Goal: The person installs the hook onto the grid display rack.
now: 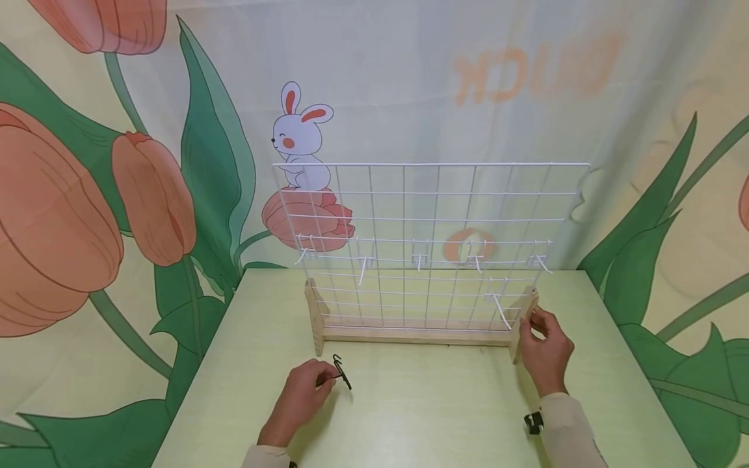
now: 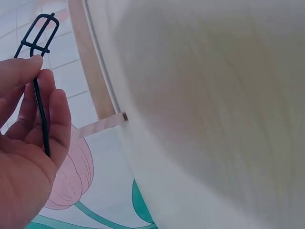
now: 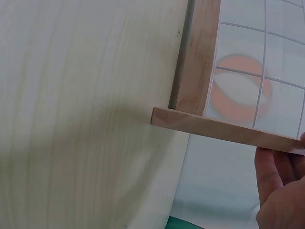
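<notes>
My left hand (image 1: 304, 394) pinches a black wire hook (image 1: 342, 372) over the table, in front of the stand's left foot. In the left wrist view, the black hook's looped end points up past the thumb and its long stem runs down across the palm. My right hand (image 1: 547, 348) grips the right wooden upright (image 1: 525, 318) of a display stand, its fingers against the outer side in the right wrist view. That stand holds a white wire grid (image 1: 404, 221) upright. Several white hooks hang on the grid, one of them a lower hook (image 1: 500, 309) near the right upright.
A wooden crossbar (image 1: 415, 335) joins the stand's two uprights, with the left upright (image 1: 314, 315) at the other end. The pale wood-grain table (image 1: 409, 416) stretches in front. Behind hangs a curtain (image 1: 374, 78) printed with tulips and a rabbit.
</notes>
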